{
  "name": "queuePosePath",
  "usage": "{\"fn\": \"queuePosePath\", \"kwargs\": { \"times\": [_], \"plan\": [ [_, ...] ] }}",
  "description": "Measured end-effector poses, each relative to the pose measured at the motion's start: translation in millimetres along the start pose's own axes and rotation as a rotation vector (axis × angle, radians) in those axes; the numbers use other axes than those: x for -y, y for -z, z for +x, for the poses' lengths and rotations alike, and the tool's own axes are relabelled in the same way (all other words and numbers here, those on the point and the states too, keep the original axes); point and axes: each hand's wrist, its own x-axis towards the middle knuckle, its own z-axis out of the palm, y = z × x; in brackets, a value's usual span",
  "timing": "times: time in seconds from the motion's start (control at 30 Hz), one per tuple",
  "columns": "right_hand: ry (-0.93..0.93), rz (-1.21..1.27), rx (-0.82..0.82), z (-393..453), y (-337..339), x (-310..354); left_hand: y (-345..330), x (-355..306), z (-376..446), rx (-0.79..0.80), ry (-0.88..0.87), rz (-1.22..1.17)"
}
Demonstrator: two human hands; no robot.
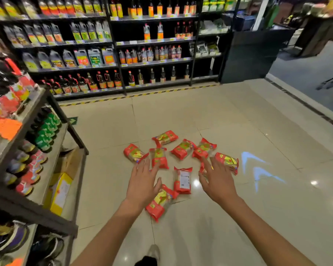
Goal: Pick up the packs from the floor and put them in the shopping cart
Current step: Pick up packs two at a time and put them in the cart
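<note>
Several red and gold packs lie scattered on the pale tiled floor in front of me. One pack [182,180] lies label-up between my hands, another pack [160,201] lies just under my left wrist, and a third pack [227,161] sits beyond my right fingertips. My left hand [142,182] hovers above the packs with fingers spread and empty. My right hand [216,179] is likewise spread and holds nothing, partly hiding a pack beneath it. No shopping cart is in view.
A grey shelf rack [46,143] with bottles and a yellow box [61,192] stands close on my left. A long black shelf wall [121,60] of bottles runs across the back. Blue arrow lights [258,169] fall on the floor to the right.
</note>
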Motion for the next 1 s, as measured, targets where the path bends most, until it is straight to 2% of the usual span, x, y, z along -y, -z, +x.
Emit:
{"fn": "queuePosePath", "kwargs": {
  "times": [0.2,0.33,0.57,0.73,0.9,1.0],
  "plan": [
    [-0.075,0.038,0.043,121,-140,-29,-142,56,126,0.080,0.012,-0.045],
    [-0.032,0.021,0.117,191,-285,-60,-287,84,193,0.117,0.037,-0.040],
    [0.061,-0.019,0.041,276,-535,-104,-552,107,267,0.096,-0.017,-0.028],
    [0.031,-0.010,0.024,318,-698,-133,-728,135,289,0.121,-0.093,-0.067],
    [-0.056,0.037,0.080,349,-807,-175,-830,174,299,0.147,-0.193,-0.143],
    [-0.200,0.228,0.127,357,-835,-188,-853,188,299,0.185,-0.084,-0.296]
  ]
}}
